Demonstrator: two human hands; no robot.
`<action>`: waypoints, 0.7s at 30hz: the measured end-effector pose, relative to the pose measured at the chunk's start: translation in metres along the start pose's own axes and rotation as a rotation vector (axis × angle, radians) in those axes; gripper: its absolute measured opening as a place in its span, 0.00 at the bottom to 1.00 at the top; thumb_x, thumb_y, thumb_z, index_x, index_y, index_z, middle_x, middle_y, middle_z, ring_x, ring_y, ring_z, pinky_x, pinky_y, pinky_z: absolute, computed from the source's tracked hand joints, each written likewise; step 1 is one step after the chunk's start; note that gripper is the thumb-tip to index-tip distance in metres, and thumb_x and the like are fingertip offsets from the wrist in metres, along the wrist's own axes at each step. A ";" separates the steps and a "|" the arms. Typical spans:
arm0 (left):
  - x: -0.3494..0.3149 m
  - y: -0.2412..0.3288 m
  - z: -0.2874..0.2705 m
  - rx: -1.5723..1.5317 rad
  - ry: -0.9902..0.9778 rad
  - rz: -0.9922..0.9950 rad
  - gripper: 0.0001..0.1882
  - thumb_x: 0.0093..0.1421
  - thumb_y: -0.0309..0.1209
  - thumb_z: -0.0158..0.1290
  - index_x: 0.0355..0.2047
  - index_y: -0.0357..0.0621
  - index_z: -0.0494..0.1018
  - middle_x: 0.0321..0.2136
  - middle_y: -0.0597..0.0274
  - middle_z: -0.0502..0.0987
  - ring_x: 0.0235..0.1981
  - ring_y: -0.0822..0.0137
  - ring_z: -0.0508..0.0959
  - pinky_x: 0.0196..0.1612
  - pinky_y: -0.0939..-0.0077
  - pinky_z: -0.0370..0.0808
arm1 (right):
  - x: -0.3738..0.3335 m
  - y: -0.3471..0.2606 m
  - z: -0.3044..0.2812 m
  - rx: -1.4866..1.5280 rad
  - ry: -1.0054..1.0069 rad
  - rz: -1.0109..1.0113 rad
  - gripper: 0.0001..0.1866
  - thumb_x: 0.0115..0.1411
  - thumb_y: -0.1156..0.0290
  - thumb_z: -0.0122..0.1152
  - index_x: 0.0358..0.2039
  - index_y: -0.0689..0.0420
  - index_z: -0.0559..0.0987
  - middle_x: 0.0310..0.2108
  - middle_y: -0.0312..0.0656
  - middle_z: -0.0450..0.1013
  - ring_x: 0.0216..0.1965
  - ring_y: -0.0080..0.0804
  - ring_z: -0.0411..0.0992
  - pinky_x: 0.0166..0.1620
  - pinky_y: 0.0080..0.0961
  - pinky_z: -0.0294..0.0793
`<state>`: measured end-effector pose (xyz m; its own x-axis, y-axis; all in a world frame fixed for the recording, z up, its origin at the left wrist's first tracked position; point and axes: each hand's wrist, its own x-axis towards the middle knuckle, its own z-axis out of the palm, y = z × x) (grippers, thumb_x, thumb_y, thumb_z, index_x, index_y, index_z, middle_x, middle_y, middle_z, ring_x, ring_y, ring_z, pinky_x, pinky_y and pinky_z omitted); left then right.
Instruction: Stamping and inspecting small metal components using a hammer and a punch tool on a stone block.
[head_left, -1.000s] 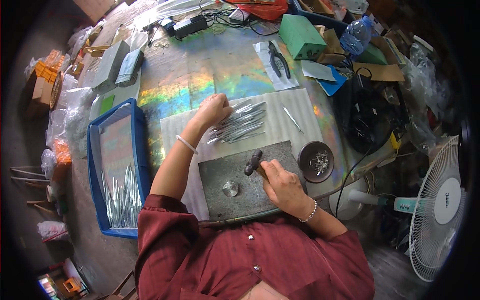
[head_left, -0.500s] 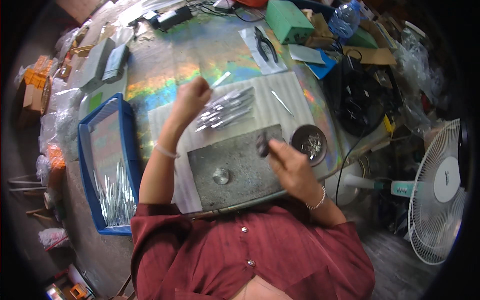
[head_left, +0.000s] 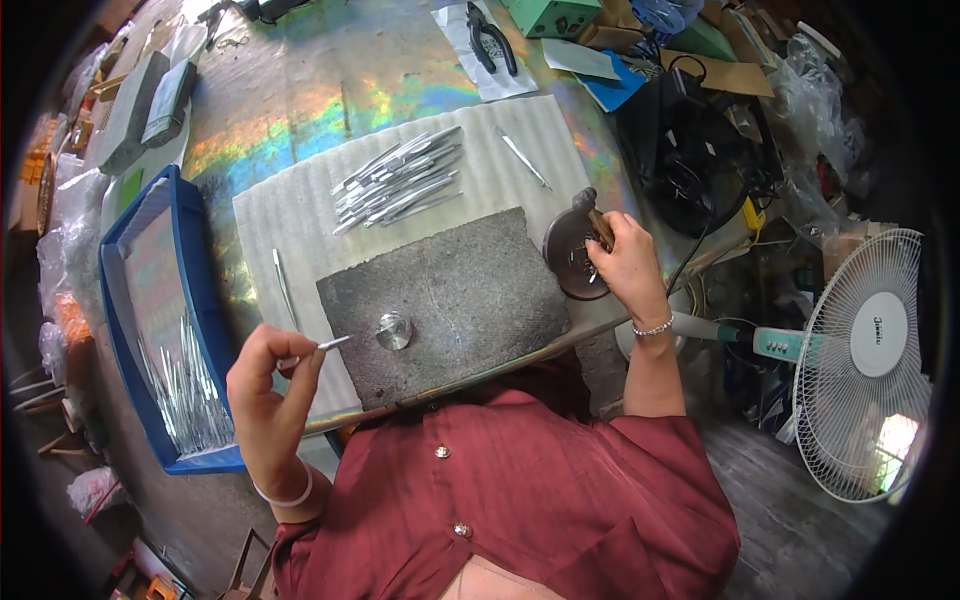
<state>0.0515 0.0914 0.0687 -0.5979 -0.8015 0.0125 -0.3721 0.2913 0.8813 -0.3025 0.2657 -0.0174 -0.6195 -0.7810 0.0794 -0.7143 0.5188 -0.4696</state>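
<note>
Near the table's front left, my left hand (head_left: 272, 385) pinches a thin silver metal rod (head_left: 333, 343); its tip points right, over the edge of a dark stone slab (head_left: 470, 300). A short clear or shiny round block (head_left: 393, 330) stands on the slab. My right hand (head_left: 630, 262) grips a small hammer (head_left: 600, 230) by its wooden handle, with the dark head up. Its fingertips reach into a brown bowl (head_left: 553, 262) of small metal pieces. A pile of slender silver rods (head_left: 398, 180) lies behind the slab. Single rods (head_left: 523, 158) lie apart from it.
All this rests on a white foam sheet (head_left: 285, 215). On the left, a blue tray (head_left: 118, 300) holds many slender rods. Black pliers (head_left: 490, 40) lie at the back. A black bag-like heap (head_left: 680, 170) and white fan (head_left: 870, 340) are on the right.
My left hand has come from beside the pile to the slab's left edge. My right hand has moved right with the hammer, from over the slab to the bowl. The view has shifted.
</note>
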 end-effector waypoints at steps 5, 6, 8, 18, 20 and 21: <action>-0.009 0.007 0.011 0.137 -0.039 0.032 0.07 0.49 0.15 0.57 0.27 0.36 0.71 0.22 0.61 0.70 0.22 0.72 0.70 0.25 0.80 0.67 | 0.003 -0.006 -0.001 -0.061 -0.129 0.065 0.10 0.50 0.72 0.59 0.30 0.66 0.72 0.31 0.56 0.71 0.36 0.55 0.70 0.40 0.43 0.69; -0.009 0.006 0.013 0.144 -0.056 0.055 0.07 0.49 0.15 0.57 0.27 0.36 0.71 0.22 0.61 0.70 0.22 0.71 0.70 0.25 0.79 0.67 | 0.004 -0.005 0.000 -0.070 -0.129 0.051 0.10 0.50 0.72 0.58 0.29 0.66 0.73 0.30 0.56 0.71 0.36 0.55 0.70 0.39 0.43 0.69; -0.011 0.008 0.013 0.163 -0.069 0.088 0.08 0.48 0.15 0.58 0.28 0.37 0.72 0.22 0.60 0.70 0.22 0.69 0.70 0.25 0.79 0.67 | 0.004 -0.003 0.002 -0.039 -0.107 0.030 0.09 0.51 0.73 0.58 0.28 0.66 0.72 0.28 0.57 0.71 0.35 0.55 0.71 0.38 0.43 0.68; -0.013 -0.027 0.032 0.125 -0.061 0.037 0.06 0.52 0.18 0.56 0.30 0.37 0.73 0.24 0.58 0.70 0.24 0.66 0.74 0.28 0.77 0.71 | -0.001 -0.009 -0.011 0.221 -0.118 0.185 0.10 0.53 0.71 0.58 0.28 0.67 0.74 0.22 0.56 0.71 0.23 0.48 0.71 0.29 0.34 0.68; -0.015 -0.033 0.033 0.106 -0.069 0.028 0.05 0.52 0.18 0.56 0.31 0.37 0.73 0.24 0.58 0.71 0.24 0.66 0.73 0.28 0.77 0.70 | 0.000 -0.010 -0.013 0.214 -0.107 0.177 0.10 0.53 0.71 0.58 0.28 0.67 0.74 0.20 0.54 0.70 0.22 0.42 0.71 0.28 0.32 0.68; -0.016 -0.035 0.033 0.103 -0.110 0.012 0.05 0.53 0.19 0.56 0.31 0.36 0.73 0.25 0.59 0.71 0.26 0.67 0.73 0.29 0.77 0.69 | 0.000 -0.010 -0.014 0.206 -0.095 0.173 0.10 0.54 0.71 0.58 0.27 0.66 0.74 0.18 0.52 0.69 0.20 0.35 0.71 0.27 0.30 0.67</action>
<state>0.0505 0.1110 0.0219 -0.6744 -0.7376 -0.0342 -0.4320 0.3565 0.8284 -0.2997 0.2649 -0.0003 -0.6860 -0.7213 -0.0952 -0.5137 0.5729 -0.6387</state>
